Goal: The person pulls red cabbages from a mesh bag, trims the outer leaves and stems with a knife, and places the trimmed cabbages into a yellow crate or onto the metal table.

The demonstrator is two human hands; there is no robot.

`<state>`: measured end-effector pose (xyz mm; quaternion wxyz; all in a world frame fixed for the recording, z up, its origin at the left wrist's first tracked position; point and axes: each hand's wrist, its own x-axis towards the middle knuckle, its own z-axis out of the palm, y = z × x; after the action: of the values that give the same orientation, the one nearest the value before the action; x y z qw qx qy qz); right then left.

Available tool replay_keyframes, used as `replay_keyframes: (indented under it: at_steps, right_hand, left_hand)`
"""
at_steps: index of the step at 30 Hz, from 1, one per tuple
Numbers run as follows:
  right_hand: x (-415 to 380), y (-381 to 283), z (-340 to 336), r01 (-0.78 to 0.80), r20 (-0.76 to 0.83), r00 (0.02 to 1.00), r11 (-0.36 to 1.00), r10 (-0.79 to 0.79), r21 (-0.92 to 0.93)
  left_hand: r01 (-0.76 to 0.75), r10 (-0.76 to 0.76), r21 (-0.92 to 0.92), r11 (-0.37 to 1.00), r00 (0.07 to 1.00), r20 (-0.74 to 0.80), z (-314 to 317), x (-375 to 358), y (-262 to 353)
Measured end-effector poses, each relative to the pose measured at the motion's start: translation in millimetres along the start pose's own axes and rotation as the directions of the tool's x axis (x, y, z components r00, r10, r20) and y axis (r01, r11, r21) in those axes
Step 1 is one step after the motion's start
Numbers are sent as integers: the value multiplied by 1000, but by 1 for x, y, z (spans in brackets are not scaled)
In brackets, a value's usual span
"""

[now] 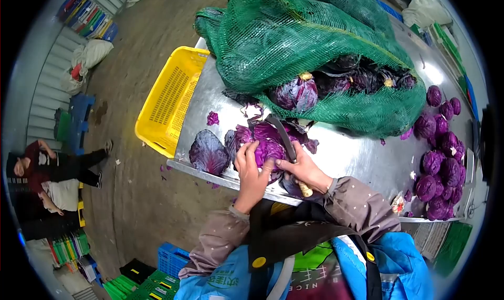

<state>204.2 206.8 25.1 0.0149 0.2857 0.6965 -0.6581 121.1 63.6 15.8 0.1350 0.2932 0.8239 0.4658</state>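
Note:
A purple cabbage (261, 152) rests on the metal table close to my body. My left hand (252, 169) presses on its left side, fingers curved against the leaves. In my right hand (304, 169) is a knife (284, 137), its dark blade pointing away from me along the cabbage and its light handle end (305, 188) showing below my palm. A loose dark outer leaf (208, 153) lies left of the cabbage, with trimmed scraps around it. Just beyond, a large green mesh sack (315, 43) lies open, with a cabbage (296, 93) and several others in its mouth.
A yellow crate (173, 100) stands against the table's left edge. Several peeled purple cabbages (441, 163) are piled at the right end of the metal table (346, 155). A person (58, 166) is at the far left. Green crates (144, 284) stand on the floor behind.

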Motion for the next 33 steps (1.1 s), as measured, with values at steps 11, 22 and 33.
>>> replay_keyframes:
  at_steps: [11,22,33]
  right_hand:
    - [0,31,-8,-28,-127,991,995,39,92]
    - [-2,-2,-9,253,0,955,816,-297,-520]
    - [19,21,13,460,-64,793,664,-606,-589]
  left_hand:
    - [-62,66,47,997,993,-93,0,3,-4]
    - [-88,87,-10,996,994,-60,-11,-18,-11]
    - [-72,65,-141,987,997,-51,-21,-15,-28]
